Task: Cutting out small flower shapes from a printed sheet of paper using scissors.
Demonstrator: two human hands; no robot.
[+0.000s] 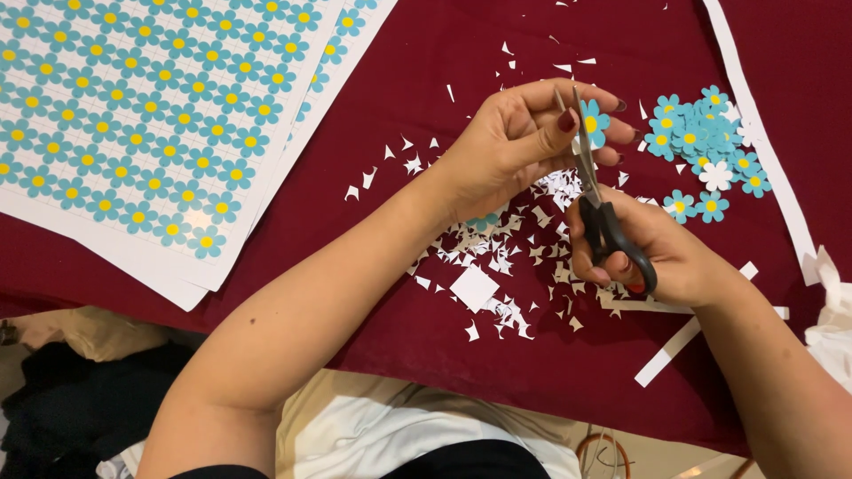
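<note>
Left hand [510, 146] pinches a blue paper flower [593, 123]; right hand [661, 253] clenches scissors [596, 191], blades seemingly slightly parted at its edge, scraps [497, 248] below.

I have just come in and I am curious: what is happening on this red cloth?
A person is cutting paper flowers. The left hand holds a small blue flower with a yellow centre, and the right hand works black-handled scissors around its edge. White paper scraps lie under the hands. A pile of cut flowers sits to the right, and printed sheets of uncut flowers lie to the left.
</note>
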